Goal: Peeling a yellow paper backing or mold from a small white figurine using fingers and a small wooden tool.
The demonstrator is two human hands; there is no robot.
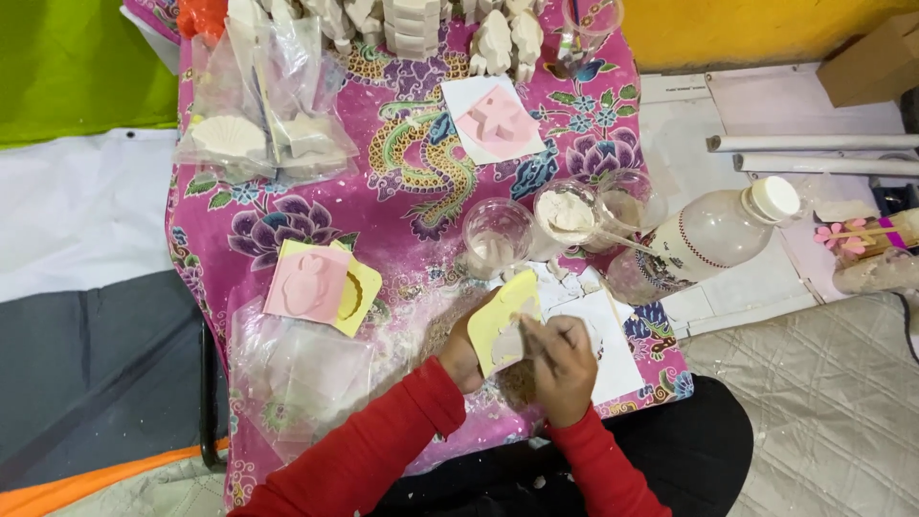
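My left hand holds a yellow mould tilted up over the table's near edge. White plaster shows in the mould's hollow. My right hand is closed on a thin stick whose tip touches the plaster in the mould. Both sleeves are red. Under my hands lies a white sheet of paper dusted with powder.
A pink floral cloth covers the table. On it: three clear plastic cups with white powder, a tipped plastic bottle, pink and yellow moulds, another pink mould, bags of white casts, empty bags.
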